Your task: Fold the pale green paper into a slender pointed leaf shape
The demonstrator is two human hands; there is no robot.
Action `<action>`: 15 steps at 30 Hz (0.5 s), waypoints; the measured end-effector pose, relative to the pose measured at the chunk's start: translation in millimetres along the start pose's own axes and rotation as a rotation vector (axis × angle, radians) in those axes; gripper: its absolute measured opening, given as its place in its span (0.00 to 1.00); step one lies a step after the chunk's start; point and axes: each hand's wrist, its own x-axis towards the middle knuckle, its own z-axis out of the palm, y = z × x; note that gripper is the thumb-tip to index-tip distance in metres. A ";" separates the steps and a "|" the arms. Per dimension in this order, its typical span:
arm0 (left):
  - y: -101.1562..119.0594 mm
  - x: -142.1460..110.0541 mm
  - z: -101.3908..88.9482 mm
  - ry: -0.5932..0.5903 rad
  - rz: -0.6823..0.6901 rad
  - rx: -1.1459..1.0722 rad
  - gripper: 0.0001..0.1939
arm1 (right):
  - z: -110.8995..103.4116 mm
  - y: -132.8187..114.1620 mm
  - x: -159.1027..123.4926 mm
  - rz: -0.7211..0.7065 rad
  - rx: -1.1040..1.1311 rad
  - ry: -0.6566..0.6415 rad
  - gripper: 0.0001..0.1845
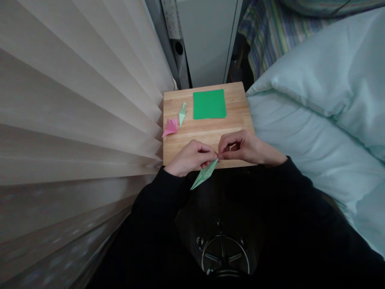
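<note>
Between both hands is a folded light green origami paper (pixel 205 175), a long narrow diamond shape slanting down to the left past the table's front edge. My left hand (pixel 197 155) pinches it near its upper end, thumb and fingers closed. The fingertips of my right hand (pixel 237 147) are pressed together on the same end, touching the left fingertips. The very tip of the paper is hidden by the fingers. Further back lie a pink origami piece (pixel 171 127) and a small pale green origami piece (pixel 182 114).
A stack of green square paper (pixel 209 104) lies at the back of the small wooden table (pixel 207 130). A pleated curtain (pixel 90 120) touches its left side. Pale bedding (pixel 300 120) borders the right, and a light grey cabinet (pixel 207 44) stands behind. Below is a round chair base (pixel 225 255).
</note>
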 end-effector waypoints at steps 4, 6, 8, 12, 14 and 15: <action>0.0 1.3 -1.3 -0.058 0.064 0.057 0.05 | -1.6 -0.5 -0.5 -0.005 0.007 0.001 0.10; -0.2 1.7 -1.9 -0.079 0.085 0.074 0.06 | -1.5 -1.4 -0.7 -0.022 0.000 0.005 0.09; -0.9 2.1 -2.3 -0.083 0.103 0.094 0.07 | -1.2 -2.4 -0.8 -0.037 -0.010 0.004 0.08; -1.8 2.7 -0.4 -0.067 0.128 0.129 0.08 | -0.8 -3.6 -0.9 -0.053 -0.021 -0.012 0.07; -1.9 3.3 2.1 -0.045 0.155 0.137 0.07 | -0.6 -3.8 -0.9 -0.061 -0.021 -0.021 0.06; -1.9 3.7 3.4 -0.032 0.170 0.135 0.06 | -0.5 -3.8 -0.8 -0.063 -0.017 -0.021 0.07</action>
